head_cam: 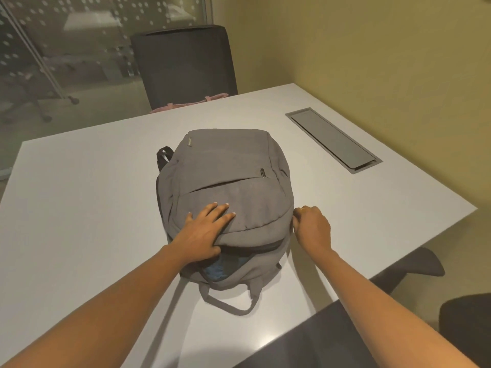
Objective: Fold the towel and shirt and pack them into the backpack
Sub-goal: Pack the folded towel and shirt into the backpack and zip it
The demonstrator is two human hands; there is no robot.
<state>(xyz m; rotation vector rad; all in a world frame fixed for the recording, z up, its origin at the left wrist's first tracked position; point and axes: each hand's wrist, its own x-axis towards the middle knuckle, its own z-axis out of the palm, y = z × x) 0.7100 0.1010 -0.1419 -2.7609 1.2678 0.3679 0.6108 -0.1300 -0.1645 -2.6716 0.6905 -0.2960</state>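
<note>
Left hand flat, fingers spread, pressing grey backpack on white surface; right hand pinched at its side seam. Blue fabric shows inside the opening, nearest the wrists.

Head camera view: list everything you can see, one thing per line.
backpack: one, grey, lying flat mid-table, main opening partly unzipped at the near end
blue fabric: one, blue, inside the backpack opening
table: one, white, under the backpack
cable hatch: one, grey, set in the table at far right
office chair: one, black, beyond the table
pink item: one, pink, on that chair, mostly hidden
left hand: flat on the backpack
right hand: closed at the backpack's right edge
</note>
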